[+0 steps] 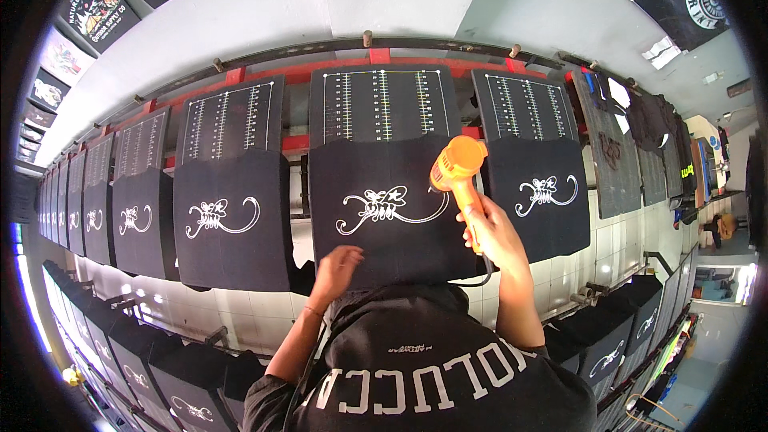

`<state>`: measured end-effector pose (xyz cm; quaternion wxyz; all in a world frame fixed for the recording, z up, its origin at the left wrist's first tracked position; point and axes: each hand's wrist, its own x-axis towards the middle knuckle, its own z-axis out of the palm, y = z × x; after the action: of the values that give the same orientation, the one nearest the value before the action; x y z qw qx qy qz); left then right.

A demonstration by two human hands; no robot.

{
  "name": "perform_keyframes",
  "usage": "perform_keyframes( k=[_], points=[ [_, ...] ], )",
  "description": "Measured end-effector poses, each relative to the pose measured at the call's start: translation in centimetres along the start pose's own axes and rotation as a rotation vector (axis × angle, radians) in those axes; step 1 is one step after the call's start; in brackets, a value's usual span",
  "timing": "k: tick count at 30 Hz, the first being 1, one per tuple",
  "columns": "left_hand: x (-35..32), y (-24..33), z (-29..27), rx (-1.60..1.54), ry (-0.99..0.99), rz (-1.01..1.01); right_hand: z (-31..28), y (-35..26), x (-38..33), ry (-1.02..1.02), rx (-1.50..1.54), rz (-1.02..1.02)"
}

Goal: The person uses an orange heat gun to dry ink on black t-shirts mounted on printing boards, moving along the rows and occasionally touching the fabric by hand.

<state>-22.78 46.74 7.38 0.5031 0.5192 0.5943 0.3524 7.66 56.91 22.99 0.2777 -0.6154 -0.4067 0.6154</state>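
My right hand (494, 234) is wrapped round the handle of an orange heat gun (459, 165). Its nozzle points left, over the right part of a black T-shirt (384, 253) stretched on a flat board. A white line print (381, 205) with a star and long curling ends lies on that shirt. My left hand (338, 267) is at the shirt's near left edge, fingers loosely bent and holding nothing I can see. From the heat gun's handle a dark cord (486, 275) runs down toward me.
More boards with printed black shirts, such as one shirt (232, 248) to the left and another (538, 232) to the right, form a long row. A red and black rail (296, 72) runs behind them. Another row of shirts (192, 380) stands near my sides. Dark garments (652, 120) hang at the right.
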Motion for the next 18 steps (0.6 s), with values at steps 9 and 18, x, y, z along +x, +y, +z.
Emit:
perform_keyframes(
  k=[9,18],
  points=[
    [-1.8,-5.2,-8.0,0.346,0.706,-0.078,-0.1,0.4,0.5,-0.042,0.009,0.049],
    [-3.0,-7.3,-7.5,0.708,0.783,0.049,0.0,0.6,0.3,-0.067,0.011,0.049]
  ],
)
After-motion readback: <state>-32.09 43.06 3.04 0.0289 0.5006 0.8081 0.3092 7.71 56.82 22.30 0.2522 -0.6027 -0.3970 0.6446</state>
